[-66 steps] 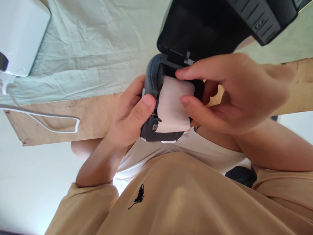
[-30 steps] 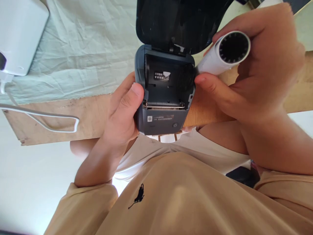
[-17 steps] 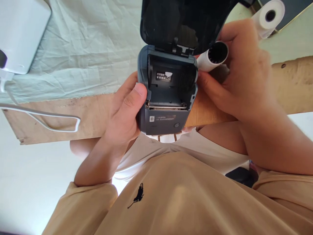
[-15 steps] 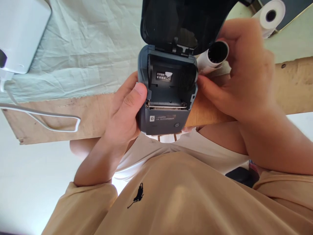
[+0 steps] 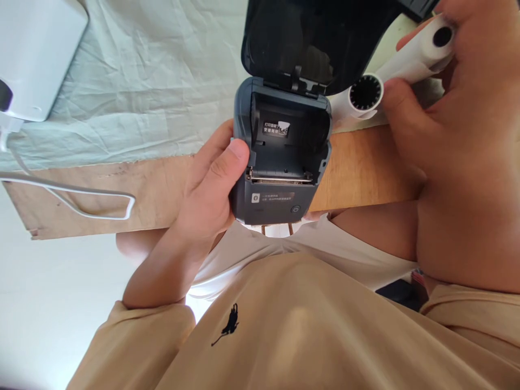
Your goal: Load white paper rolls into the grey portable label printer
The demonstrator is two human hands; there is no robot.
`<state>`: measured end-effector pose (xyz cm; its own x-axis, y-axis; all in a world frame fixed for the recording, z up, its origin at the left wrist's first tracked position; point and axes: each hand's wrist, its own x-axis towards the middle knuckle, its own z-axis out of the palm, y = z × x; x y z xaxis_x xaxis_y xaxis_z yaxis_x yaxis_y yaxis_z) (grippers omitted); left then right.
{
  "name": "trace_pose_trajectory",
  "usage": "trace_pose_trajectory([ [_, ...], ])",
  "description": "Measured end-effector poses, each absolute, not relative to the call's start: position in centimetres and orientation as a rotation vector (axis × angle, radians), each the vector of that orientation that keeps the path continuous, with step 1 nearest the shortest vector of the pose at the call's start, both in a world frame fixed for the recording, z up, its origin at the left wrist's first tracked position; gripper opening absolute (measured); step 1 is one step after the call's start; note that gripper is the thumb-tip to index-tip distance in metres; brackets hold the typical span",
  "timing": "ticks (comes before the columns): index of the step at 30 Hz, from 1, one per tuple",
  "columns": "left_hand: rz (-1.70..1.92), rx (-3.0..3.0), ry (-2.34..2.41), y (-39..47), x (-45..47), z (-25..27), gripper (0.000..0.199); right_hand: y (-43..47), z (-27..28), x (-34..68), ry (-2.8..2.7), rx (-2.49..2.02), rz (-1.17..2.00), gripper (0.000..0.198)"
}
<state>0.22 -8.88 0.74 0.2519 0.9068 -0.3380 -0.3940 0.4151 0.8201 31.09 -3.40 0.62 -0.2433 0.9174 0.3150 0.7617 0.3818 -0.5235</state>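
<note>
Right hand (image 5: 463, 141) now grips fresh paper roll (image 5: 426, 51)

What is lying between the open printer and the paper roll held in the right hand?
In the head view, a nearly used-up roll lies between the printer and the paper roll in the right hand.

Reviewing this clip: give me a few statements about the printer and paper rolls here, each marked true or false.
1. The label printer has its lid open. True.
2. A paper roll sits in the printer's bay. False: the bay is empty.
3. The left hand grips the printer. True.
4. The right hand is empty. False: it holds a paper roll.
5. The used roll core lies beside the printer. True.
</note>
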Motion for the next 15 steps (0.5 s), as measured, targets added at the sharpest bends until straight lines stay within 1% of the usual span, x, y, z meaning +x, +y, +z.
trace_pose_trajectory([
  [2,0.993,0.665,0.918,-8.92,0.17,0.77,0.058,-3.58,0.65,30.82,-2.096,-1.372,0.304,0.069],
  [5,0.999,0.651,0.921,-8.98,0.16,0.82,0.057,-3.92,0.76,30.69,-2.137,-1.383,0.342,0.076],
  [10,0.991,0.661,0.931,-8.98,0.18,0.95,0.057,-3.88,1.04,30.97,-2.138,-1.558,0.358,0.066],
  [12,0.993,0.666,0.937,-8.96,0.18,0.94,0.058,-3.85,0.96,31.00,-2.138,-1.509,0.364,0.067],
  [15,0.987,0.673,0.947,-8.89,0.11,0.88,0.059,-3.99,0.52,30.73,-1.950,-1.463,0.534,0.068],
])
